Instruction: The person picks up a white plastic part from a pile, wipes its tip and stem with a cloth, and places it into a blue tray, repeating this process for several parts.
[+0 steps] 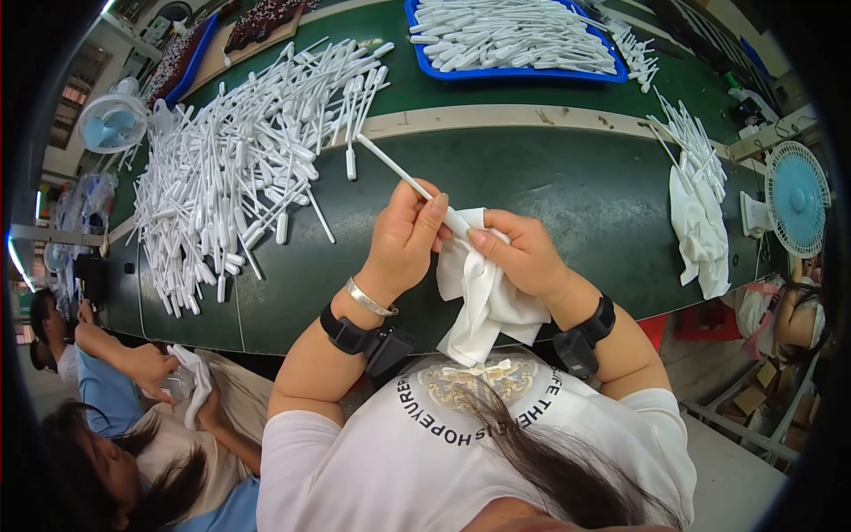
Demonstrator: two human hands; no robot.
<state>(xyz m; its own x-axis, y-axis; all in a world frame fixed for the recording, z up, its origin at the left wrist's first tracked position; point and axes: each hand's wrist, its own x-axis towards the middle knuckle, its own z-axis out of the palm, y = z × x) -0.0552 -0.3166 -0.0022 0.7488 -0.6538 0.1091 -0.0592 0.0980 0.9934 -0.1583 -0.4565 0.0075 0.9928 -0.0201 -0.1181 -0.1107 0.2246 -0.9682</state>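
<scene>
Left hand: I pinched a white stick, seemingly for steadiness.
Right hand: pinched cloth at its near end.
Pile: lay left, likely for reach.

White stick: lower end hidden in cloth
Blue tray: far rim cut off
White pile: undermost pieces covered
</scene>
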